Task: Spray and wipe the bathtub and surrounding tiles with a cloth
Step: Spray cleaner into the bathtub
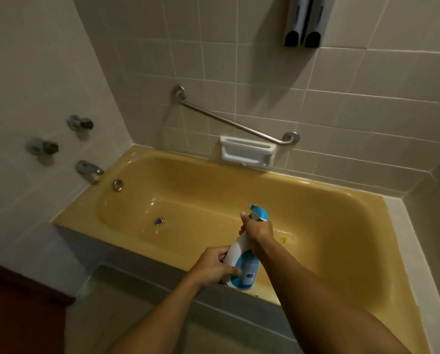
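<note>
Both hands grip spray bottle (240, 261) over tub (213, 190): left hand (213, 268) at base, right hand (257, 229) at neck. Grab bar (233, 122), soap dish (247, 150) on tiles (367, 118) behind.

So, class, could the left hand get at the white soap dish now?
Probably not yet: the left hand grips the spray bottle, and the soap dish sits on the far wall across the bathtub. Nothing blocks the way.

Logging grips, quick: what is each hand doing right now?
The left hand holds the lower body of the spray bottle.
The right hand grips the spray bottle's neck, just below the nozzle.
</note>
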A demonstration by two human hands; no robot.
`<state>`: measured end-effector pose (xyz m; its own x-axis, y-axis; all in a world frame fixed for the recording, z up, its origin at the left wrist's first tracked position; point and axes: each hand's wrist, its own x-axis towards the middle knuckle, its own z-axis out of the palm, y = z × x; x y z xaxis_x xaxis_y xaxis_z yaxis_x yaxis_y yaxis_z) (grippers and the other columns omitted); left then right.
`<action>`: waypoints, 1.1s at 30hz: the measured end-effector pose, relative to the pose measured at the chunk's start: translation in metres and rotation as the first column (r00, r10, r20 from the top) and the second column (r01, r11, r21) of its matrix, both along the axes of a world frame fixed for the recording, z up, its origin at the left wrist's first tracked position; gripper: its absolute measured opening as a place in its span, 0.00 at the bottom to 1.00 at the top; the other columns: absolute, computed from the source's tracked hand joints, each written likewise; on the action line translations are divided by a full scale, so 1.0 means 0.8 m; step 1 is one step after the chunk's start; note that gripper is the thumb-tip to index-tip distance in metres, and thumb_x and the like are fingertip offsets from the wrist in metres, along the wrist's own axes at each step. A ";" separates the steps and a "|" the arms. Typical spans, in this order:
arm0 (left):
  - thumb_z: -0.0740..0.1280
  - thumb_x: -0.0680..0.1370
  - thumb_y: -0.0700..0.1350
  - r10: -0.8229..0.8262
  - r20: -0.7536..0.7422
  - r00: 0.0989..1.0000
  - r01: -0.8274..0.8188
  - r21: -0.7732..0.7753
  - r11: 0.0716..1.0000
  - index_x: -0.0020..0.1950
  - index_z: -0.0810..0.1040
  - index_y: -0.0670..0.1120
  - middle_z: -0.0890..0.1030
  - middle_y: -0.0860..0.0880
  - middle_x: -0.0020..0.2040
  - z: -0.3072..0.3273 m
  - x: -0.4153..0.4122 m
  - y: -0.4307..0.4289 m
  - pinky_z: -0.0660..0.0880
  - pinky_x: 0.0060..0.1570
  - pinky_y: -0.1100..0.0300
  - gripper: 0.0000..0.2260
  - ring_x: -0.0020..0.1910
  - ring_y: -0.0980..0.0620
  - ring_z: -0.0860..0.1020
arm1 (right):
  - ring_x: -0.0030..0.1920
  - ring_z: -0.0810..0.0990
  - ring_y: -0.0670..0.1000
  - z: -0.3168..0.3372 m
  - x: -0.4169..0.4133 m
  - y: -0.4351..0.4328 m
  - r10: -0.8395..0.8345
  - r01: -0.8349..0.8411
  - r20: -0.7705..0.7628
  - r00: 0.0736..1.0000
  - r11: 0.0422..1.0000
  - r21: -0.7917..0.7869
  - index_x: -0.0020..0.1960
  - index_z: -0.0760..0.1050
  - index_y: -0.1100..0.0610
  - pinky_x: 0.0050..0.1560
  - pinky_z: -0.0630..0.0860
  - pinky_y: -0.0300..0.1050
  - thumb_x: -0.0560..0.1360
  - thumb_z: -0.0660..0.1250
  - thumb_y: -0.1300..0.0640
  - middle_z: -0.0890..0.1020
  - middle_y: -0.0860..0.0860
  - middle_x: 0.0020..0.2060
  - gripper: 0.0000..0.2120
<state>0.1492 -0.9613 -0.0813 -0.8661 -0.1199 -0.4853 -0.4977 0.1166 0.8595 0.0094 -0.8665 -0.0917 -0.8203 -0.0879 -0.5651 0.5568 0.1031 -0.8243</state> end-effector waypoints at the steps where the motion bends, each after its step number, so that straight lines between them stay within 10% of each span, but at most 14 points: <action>1: 0.76 0.73 0.38 0.018 -0.002 1.000 -0.018 -0.006 1.000 0.64 0.80 0.51 0.84 0.52 0.56 -0.001 0.007 -0.014 0.84 0.47 0.55 0.20 0.56 0.52 0.83 | 0.33 0.81 0.53 0.001 0.006 -0.019 0.018 -0.018 -0.010 1.000 1.000 0.011 0.46 0.78 0.59 0.46 0.84 0.55 0.75 0.75 0.51 0.82 0.55 0.34 0.12; 15: 0.79 0.71 0.41 0.355 -0.018 0.935 -0.356 -0.060 0.933 0.57 0.80 0.52 0.84 0.54 0.53 -0.046 0.019 -0.156 0.83 0.51 0.56 0.17 0.53 0.56 0.83 | 0.36 0.81 0.53 -0.015 0.011 -0.212 0.368 -0.372 -0.080 0.927 0.927 -0.042 0.54 0.78 0.57 0.37 0.81 0.48 0.76 0.74 0.49 0.85 0.55 0.47 0.13; 21: 0.78 0.73 0.40 0.451 -0.019 0.893 -0.451 -0.035 0.892 0.56 0.80 0.54 0.85 0.56 0.52 -0.055 -0.005 -0.213 0.80 0.43 0.65 0.16 0.50 0.62 0.83 | 0.33 0.81 0.52 -0.024 -0.016 -0.286 0.430 -0.432 -0.091 0.898 0.902 0.006 0.44 0.77 0.58 0.43 0.82 0.52 0.77 0.73 0.48 0.83 0.54 0.34 0.14; 33: 0.81 0.69 0.45 0.625 0.003 0.781 -0.622 -0.077 0.779 0.55 0.82 0.55 0.85 0.56 0.52 -0.091 -0.048 -0.278 0.82 0.57 0.49 0.17 0.56 0.56 0.83 | 0.37 0.83 0.56 -0.051 -0.057 -0.396 0.513 -0.499 -0.112 0.851 0.857 0.129 0.40 0.77 0.53 0.48 0.83 0.58 0.77 0.73 0.48 0.83 0.53 0.36 0.11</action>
<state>0.1109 -1.1841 -0.1539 -0.5773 -0.6627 -0.4770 -0.5047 -0.1696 0.8465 -0.0361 -1.1835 -0.1322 -0.7461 -0.4654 -0.4761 0.2886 0.4184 -0.8612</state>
